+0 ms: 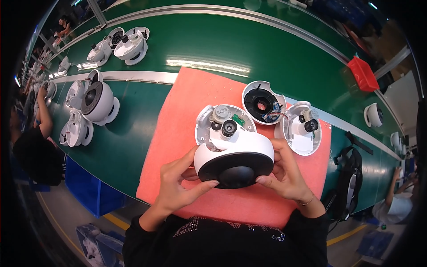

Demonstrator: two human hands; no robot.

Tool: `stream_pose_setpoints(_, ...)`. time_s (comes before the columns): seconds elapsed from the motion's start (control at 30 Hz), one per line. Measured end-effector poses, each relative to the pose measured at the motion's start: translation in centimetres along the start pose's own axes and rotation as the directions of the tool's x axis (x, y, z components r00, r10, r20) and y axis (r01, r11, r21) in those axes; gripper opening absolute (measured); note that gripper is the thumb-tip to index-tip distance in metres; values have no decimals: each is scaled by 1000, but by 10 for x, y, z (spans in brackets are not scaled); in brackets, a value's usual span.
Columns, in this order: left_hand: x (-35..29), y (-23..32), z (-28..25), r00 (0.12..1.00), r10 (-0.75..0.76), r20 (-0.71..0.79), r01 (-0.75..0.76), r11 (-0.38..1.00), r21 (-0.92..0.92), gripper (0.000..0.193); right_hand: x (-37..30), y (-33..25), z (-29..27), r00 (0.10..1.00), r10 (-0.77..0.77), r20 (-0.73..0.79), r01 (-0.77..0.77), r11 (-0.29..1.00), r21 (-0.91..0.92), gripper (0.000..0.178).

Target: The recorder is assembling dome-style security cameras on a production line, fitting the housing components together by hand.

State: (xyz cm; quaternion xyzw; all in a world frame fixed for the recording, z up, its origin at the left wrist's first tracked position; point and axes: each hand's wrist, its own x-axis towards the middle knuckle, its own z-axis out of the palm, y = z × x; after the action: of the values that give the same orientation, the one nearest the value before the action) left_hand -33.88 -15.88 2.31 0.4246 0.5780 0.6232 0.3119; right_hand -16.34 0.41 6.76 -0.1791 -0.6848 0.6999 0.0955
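Note:
Between my two hands is a white, rounded camera housing (235,153) with a black front face turned toward me. My left hand (178,180) grips its left side, thumb on the lower rim of the face. My right hand (284,173) clasps the opposite side the same way. Directly behind it lies an opened white camera body (214,133) with a black lens and a green circuit board; whether wires join the two is hidden. Farther back, another housing (254,94) shows its black inside, with wires running to a second opened camera body (307,140). A coral foam mat (171,129) lies beneath.
Several white cameras, one with a black front (92,100), stand left on the green table; more (129,48) rest on the conveyor belt (191,40) beyond. On the right are a red bin (362,73), a white camera (372,115) and a black strapped item (351,178). Co-workers sit both sides.

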Motion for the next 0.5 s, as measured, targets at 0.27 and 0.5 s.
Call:
stream_pose_setpoints(0.27,3,-16,-4,999,7,51,-2,995,-96,59,-7,1,5,934,-353,47,329,806,-491,54)
stream_pose_setpoints(0.5,0,-13,-5,999,28,33,-23,989,-149,58,-4,-5,11,966,-258,-7,235,890,-390,59)
